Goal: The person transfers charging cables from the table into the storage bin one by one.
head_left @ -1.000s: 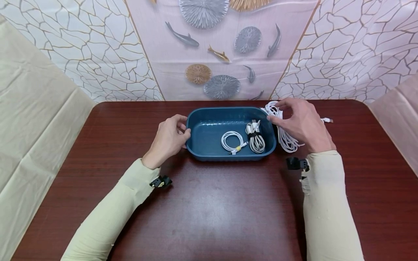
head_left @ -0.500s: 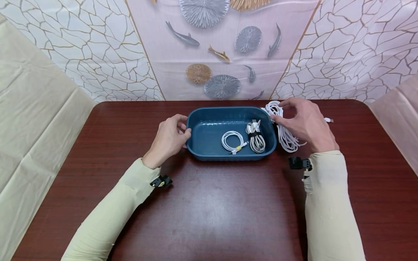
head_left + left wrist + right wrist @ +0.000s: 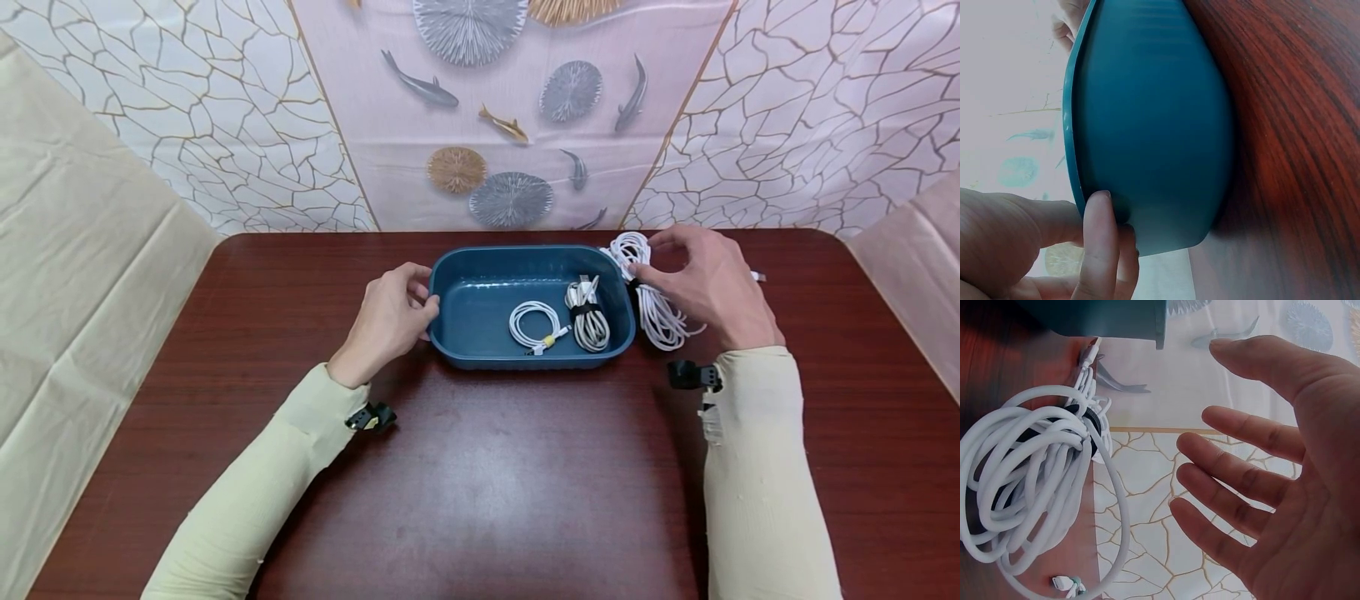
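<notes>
The left hand [image 3: 388, 317] apparently pinched the tub [image 3: 476, 317] at its left end; right of the tub, the right hand [image 3: 712, 287] spread wide near a cable [image 3: 658, 321].

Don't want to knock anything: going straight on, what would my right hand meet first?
Most likely the white cables beside the box, though depth is unclear and your right hand might pass over them.

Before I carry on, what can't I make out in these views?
Head: what the white plug joins onto, hidden behind the right hand.
Left wrist: the inside of the blue bin, hidden by its outer wall.
Right wrist: most of the bin, cut off by the top edge.
</notes>
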The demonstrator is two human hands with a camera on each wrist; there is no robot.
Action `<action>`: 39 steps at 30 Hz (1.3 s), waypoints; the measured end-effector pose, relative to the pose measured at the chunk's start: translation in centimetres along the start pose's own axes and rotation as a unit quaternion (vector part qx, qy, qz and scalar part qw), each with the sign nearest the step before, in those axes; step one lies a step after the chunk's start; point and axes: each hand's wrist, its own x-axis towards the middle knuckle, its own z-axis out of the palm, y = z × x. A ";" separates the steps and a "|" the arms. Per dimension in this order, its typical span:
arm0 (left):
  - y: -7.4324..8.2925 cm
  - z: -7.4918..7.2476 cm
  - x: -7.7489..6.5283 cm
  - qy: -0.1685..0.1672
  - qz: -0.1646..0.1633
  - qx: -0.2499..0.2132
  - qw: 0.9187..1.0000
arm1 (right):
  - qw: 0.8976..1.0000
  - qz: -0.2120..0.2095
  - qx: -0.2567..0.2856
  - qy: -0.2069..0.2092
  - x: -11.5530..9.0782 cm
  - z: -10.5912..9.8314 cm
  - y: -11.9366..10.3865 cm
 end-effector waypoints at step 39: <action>-0.1 0.1 0.0 0.005 0.004 -0.002 1.000 | 1.000 0.017 -0.002 0.010 -0.4 -0.3 1.0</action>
